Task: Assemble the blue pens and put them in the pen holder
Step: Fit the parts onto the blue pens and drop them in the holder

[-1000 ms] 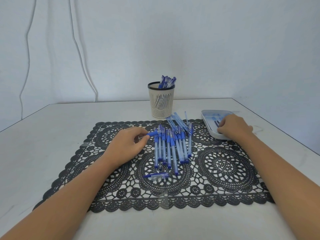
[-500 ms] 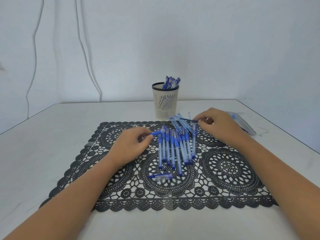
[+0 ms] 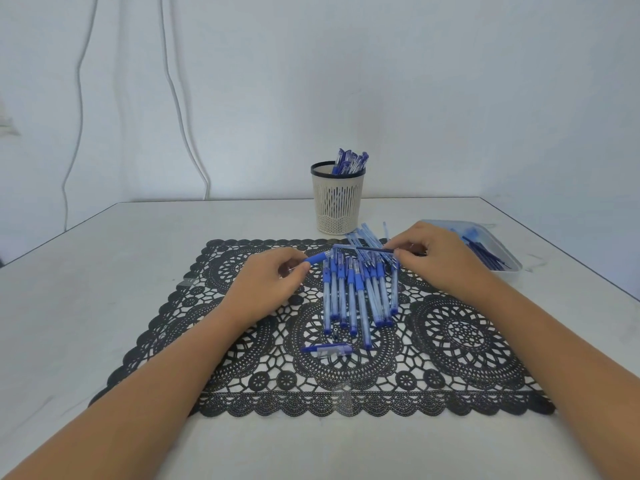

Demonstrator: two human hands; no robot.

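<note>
- Blue plastic pen barrel with a rubber grip (image 3: pixel 317 258) is pinched between the thumb and fingers of the left hand (image 3: pixel 273 282). Its grip end pokes out to the right of the knuckles, above a black lace-pattern placemat (image 3: pixel 242 375) on a white table (image 3: pixel 104 271).
- A loose clear pen cap with a blue clip (image 3: pixel 327 349) lies flat on the placemat, nearer the person than the left hand and to its right. A tiny dark part (image 3: pixel 335 336) lies just beyond it.
- A row of blue-and-clear pen barrels (image 3: pixel 356 296) lies side by side on the placemat between the two hands.
- A cream slotted plastic pen holder with a dark rim (image 3: pixel 337 209) stands upright on the table beyond both hands, just off the placemat's far edge. Finished blue pens (image 3: pixel 349 162) lean inside it, their tops above the rim.
- A thin dark ink refill (image 3: pixel 375 250) is held level, clamped between the thumb and fingers of the right hand (image 3: pixel 443 265). Its free end points left toward the held barrel; whether the two touch cannot be told.
- A pale shallow plastic tray (image 3: pixel 512 270) rests on the table just right of the right hand, with more dark refills (image 3: pixel 485 252) inside.
</note>
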